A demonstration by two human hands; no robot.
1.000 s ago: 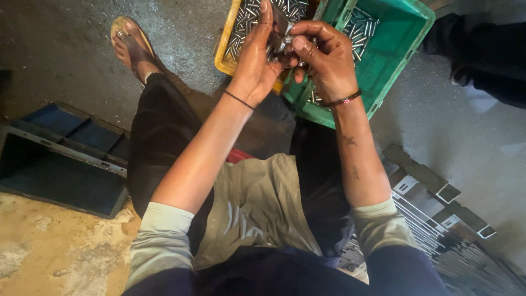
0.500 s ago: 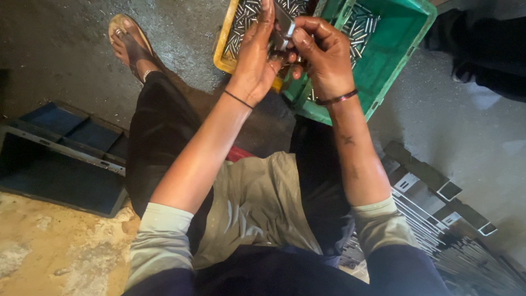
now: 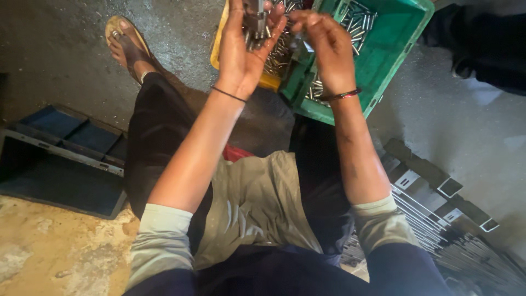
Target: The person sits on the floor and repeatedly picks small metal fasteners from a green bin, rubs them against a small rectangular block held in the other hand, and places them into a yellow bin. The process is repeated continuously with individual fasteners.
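My left hand is raised over the crates and grips a small dark metal part between thumb and fingers. My right hand is beside it, fingers pinched on a small silvery metal piece close to that part. Below the hands sit a yellow crate and a green crate, both holding several small shiny metal pins. I am seated, with both forearms stretched forward over my lap.
A dark blue metal tray frame lies on the floor at left. A stack of flat metal brackets lies at right. My sandalled foot rests on the concrete floor. Another person's dark clothing shows at top right.
Both hands have shifted slightly up and away from me over the crates, still working the small parts together. The view has tilted a little.
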